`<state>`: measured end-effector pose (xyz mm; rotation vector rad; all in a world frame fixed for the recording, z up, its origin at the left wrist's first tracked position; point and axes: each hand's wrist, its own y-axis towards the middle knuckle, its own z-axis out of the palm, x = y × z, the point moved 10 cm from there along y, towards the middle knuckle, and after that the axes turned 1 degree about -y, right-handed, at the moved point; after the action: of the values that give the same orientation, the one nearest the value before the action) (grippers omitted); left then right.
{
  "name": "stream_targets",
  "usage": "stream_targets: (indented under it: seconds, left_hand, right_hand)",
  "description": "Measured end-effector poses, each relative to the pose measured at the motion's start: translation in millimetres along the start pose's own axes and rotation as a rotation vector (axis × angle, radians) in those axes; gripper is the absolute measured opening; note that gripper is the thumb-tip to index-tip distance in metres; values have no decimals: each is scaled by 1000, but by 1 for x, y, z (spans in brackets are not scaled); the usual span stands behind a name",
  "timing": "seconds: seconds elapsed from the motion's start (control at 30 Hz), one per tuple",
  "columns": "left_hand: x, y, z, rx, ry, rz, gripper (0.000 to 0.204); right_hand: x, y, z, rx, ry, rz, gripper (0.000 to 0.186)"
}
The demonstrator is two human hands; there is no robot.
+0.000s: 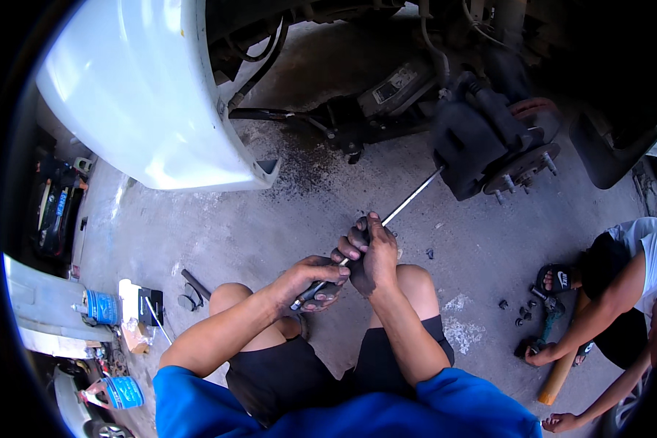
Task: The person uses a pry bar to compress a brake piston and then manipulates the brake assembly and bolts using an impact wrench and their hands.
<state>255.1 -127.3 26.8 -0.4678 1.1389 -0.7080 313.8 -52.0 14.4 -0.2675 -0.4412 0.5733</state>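
Note:
A long slim metal bar (412, 198) slants from between my hands up to the dark brake caliper (466, 150), where its far tip touches the near edge. My right hand (369, 252) wraps the middle of the bar, fingers closed, dark grime on them. Lower down, my left hand (315, 283) is closed round the bar near its other end, which pokes out below the fingers. Next to the caliper is the hub (522, 174) with bare wheel studs, and the rusty edge of the brake disc (533, 108) shows behind.
A floor jack (394, 91) stands under the car, beside the white body panel (135, 95). At right, another person's hand (540, 355) is at a green power tool (552, 314), near several nuts (523, 314) and a wooden pole (562, 372). Blue-labelled containers (124, 392) stand left.

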Motion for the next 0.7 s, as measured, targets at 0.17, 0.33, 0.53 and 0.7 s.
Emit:
stream_targets:
  seconds: [0.17,0.33,0.53,0.7]
  left_hand:
    - [-2,-1,2,-8,41,7,27]
    - [-6,-1,-1,0,104,-23,31]
    - [-15,5,-27,-96,362,14,32]
    - [-16,21,-34,8,258,-35,28]
  right_hand:
    - [0,1,-2,22,-4,-8,25]
    - [-1,5,-3,21,72,-40,32]
    - [-7,12,-1,24,71,-99,30]
    - [-5,26,-5,-30,40,-140,31]
